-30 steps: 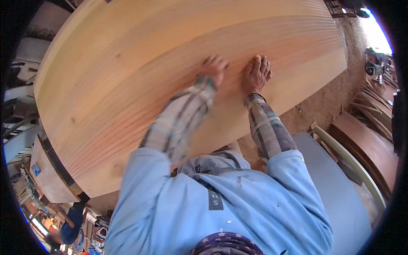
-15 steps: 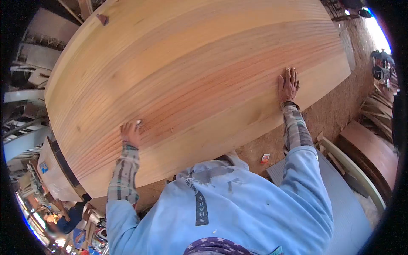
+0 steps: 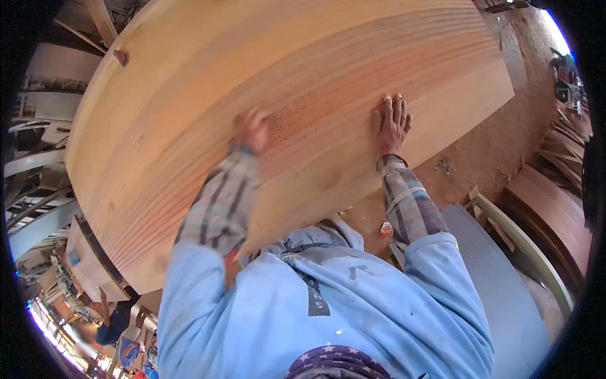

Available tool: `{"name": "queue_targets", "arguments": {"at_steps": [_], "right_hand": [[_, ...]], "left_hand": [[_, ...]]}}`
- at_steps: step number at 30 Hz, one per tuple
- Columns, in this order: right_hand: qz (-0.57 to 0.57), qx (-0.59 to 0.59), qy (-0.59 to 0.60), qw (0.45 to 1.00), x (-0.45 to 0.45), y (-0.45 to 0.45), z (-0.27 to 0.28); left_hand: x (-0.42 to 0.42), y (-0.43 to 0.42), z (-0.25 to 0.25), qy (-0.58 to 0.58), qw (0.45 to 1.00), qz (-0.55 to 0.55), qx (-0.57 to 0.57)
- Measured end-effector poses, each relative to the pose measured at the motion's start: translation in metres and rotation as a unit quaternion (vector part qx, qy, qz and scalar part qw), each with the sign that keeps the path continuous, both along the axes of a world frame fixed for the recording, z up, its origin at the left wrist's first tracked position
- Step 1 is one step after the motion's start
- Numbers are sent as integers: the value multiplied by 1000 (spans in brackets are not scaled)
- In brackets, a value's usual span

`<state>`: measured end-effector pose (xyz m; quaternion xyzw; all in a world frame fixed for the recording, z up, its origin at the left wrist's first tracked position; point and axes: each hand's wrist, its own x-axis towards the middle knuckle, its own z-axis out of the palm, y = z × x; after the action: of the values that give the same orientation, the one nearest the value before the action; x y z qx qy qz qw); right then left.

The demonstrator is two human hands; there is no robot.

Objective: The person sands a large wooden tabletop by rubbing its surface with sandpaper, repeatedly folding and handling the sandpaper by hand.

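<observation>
A large, pale wooden board (image 3: 189, 120) with reddish grain stripes lies before me. My left hand (image 3: 252, 131) is over its middle, blurred by motion, its fingers curled. A thin edge shows by its fingertips; what it belongs to, I cannot make out. Beside these fingers, fine reddish dust (image 3: 293, 125) lies on the grain. My right hand (image 3: 392, 126) rests flat on the board farther right, fingers stretched out, holding nothing. Near the board's far left edge sits a small reddish-brown piece (image 3: 121, 58).
Planks and boards (image 3: 53, 101) are stacked at the left. At the lower left, another person (image 3: 117, 322) is by a second panel (image 3: 91, 259). A grey ribbed sheet (image 3: 499, 297) and curved brown panels (image 3: 549, 215) lie at the right. A small red-and-white packet (image 3: 386, 229) is on the dirt floor.
My left hand has swept forward and to the right along the board. In view, my right hand appears somewhat farther left, still flat on the wood. The dust beside my left hand shows more clearly.
</observation>
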<state>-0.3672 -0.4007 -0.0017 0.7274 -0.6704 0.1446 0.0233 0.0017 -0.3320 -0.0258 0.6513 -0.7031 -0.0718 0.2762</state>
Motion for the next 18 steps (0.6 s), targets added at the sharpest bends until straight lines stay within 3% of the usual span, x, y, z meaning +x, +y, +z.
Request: {"name": "queue_targets", "arguments": {"at_steps": [1,3,6,9,10,11,12,14,16,18], "right_hand": [[-3,4,-1,1000,2,0,-1],[-8,18,-7,1000,6,0,4],[-12,28,-11,999,6,0,4],[0,21,-7,1000,1,-2,-1],[-1,30,-11,999,1,-2,-2],[-2,37,-17,999,0,-2,-1],[1,34,-16,999,0,-2,-1],[-3,33,-13,999,1,-3,1],[7,13,-17,1000,0,-8,4],[15,10,-33,999,2,2,-2]], "left_hand": [[33,32,12,9,999,12,39],[84,86,33,-81,992,63,72],[82,88,42,-78,987,85,115],[-23,-3,16,-37,998,44,-9],[-60,-43,-18,1,995,27,-91],[-99,-85,-26,-19,996,-1,-82],[-148,-121,-2,0,999,35,-16],[-199,-173,3,-22,999,-42,-11],[-194,-184,20,-52,998,-39,-1],[-162,-140,18,-99,991,-91,15]]}}
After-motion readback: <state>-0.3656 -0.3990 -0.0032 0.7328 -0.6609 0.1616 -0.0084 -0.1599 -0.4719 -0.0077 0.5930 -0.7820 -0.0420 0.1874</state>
